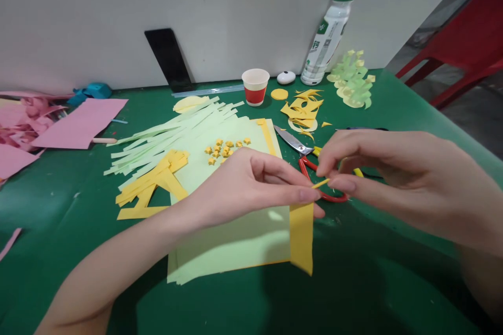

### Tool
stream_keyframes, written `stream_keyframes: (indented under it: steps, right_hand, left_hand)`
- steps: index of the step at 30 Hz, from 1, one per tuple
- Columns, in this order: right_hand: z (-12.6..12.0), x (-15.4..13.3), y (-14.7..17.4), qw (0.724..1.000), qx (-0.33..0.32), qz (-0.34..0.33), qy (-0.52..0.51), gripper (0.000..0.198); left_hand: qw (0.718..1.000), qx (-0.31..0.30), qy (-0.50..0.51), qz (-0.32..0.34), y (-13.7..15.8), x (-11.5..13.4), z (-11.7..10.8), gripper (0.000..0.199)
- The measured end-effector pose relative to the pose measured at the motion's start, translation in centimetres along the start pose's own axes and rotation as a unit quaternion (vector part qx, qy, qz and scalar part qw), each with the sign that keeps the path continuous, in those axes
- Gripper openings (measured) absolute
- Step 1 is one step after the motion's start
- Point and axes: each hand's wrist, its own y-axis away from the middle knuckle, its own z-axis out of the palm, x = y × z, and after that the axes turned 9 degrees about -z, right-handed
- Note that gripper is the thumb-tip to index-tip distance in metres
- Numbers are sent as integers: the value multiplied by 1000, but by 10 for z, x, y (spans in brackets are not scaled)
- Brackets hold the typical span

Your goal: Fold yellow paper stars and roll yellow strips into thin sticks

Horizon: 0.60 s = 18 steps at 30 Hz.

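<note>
A green tabletop point(236, 298) carries everything, backed by a pale wall at its far edge. Near the middle lies a stack of light green paper sheets point(231, 243) over a yellow sheet point(302, 235), and behind it a fan of light green paper strips point(173, 133) with a smaller heap of yellow strips point(153, 186) at its near left. Pink paper point(80, 123) lies toward the left edge; a plastic bottle point(328, 36) leans on the wall at the far edge, with a red-and-white paper cup point(255, 86) beside it and green paper trees point(353, 81) toward the far right corner. Red-handled scissors point(304, 154) lie just behind the hands, and a cluster of tiny folded yellow stars point(223, 149) sits on the green sheets. Above the near right part of the stack, the left hand point(243, 183) and right hand point(377, 167) meet: thumb and forefinger of each are pressed together, pinching a narrow yellow paper strip point(320, 183) between them, the other fingers curled loosely. The strip looks thin and limp, so a hard pull between the two pinches could tear or crease it; a loose pinch could let it slip and drop among the similar yellow scraps. The scissors close under the right hand could be knocked.
</note>
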Motion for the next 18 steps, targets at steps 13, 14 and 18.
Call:
stream_keyframes:
  steps: [13,14,18]
  right_hand:
    - [0,-4,-4,996,-34,-61,58,20]
    - [0,-4,-4,997,-33,-57,48,20]
    - [-3,-1,-3,999,-26,-38,6,17]
  left_hand:
    - [994,-82,-18,-66,-1,2,-2,18]
    - [993,-98,-14,-60,-1,3,-3,20]
    - [991,-121,14,-57,0,4,-5,18]
